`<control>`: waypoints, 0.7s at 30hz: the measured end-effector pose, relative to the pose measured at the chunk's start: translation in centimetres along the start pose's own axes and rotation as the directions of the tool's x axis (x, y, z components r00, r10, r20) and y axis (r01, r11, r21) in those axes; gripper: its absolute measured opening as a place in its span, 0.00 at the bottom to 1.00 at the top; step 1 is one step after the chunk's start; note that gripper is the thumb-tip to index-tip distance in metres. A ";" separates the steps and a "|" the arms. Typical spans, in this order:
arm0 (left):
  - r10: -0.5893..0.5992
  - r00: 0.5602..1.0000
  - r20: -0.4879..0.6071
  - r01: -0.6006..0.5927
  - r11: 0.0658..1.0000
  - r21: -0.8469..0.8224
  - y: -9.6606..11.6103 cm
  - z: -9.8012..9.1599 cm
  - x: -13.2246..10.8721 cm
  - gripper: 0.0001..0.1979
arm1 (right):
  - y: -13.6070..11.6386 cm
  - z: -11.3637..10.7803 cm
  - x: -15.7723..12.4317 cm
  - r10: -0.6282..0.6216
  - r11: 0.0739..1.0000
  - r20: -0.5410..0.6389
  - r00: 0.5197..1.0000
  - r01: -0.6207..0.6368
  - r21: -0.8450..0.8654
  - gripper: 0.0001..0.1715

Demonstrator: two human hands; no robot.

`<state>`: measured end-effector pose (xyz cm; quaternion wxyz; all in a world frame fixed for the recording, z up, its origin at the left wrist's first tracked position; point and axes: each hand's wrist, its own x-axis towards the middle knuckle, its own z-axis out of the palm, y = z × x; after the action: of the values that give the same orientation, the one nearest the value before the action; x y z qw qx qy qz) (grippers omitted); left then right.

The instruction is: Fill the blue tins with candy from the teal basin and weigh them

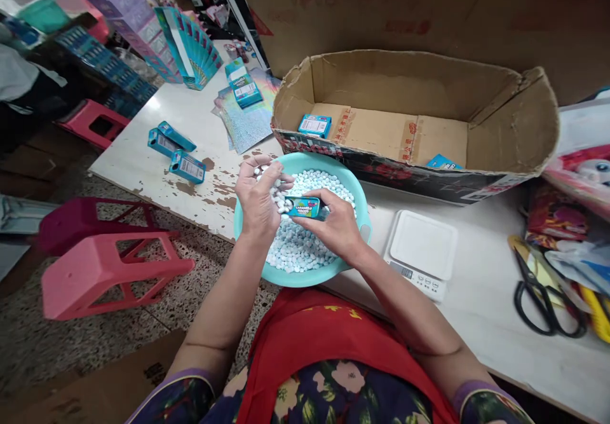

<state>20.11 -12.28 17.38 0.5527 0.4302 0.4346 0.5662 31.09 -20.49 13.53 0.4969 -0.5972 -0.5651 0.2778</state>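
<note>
A turquoise basin [241, 246] full of small white and pale blue candies [300, 249] sits at the table's front edge. Above it my left hand [260, 189] is cupped around a handful of the candies, some of them at its fingers' edge. My right hand [340, 224] grips a small blue candy box [305, 207] marked "Caramelo Macizo", its left end against the candies in my left hand. Whether that end of the box is uncovered I cannot tell.
Behind the basin stands a low cardboard carton [381, 135] with blue boxes inside. A white digital scale [422, 249] and black scissors [543, 297] lie to the right. Several blue boxes [187, 166] are on the table's left, and stools [109, 271] stand beside it.
</note>
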 end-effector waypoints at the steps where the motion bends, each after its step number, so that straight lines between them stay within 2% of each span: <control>1: 0.003 1.000 0.007 -0.003 1.000 0.013 0.0 0.0 0.0 0.14 | 0.0 0.1 0.0 -0.002 1.000 0.002 1.000 0.002 0.008 0.18; 6: 0.069 0.995 0.077 -0.068 0.997 -0.021 -0.3 0.1 -0.1 0.12 | 0.1 0.1 -0.1 0.005 0.999 -0.009 1.000 -0.005 0.034 0.18; 12: 0.060 0.992 0.113 -0.058 0.998 -0.022 -0.3 0.6 -0.5 0.16 | 0.1 -0.5 0.0 0.013 0.999 -0.041 0.999 -0.011 0.046 0.17; 18: 0.046 0.998 0.040 -0.045 0.999 -0.009 -0.1 1.0 -0.6 0.17 | 0.1 -0.5 0.1 -0.010 0.998 -0.057 0.998 0.013 0.061 0.17; 21: 0.021 0.998 0.058 -0.019 0.999 -0.031 -0.3 1.0 -0.7 0.17 | 0.2 -0.2 0.2 -0.009 0.998 -0.061 0.998 0.013 0.068 0.18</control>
<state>21.21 -12.98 17.31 0.5659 0.4426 0.4051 0.5655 31.39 -20.35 13.51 0.5354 -0.5849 -0.5432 0.2760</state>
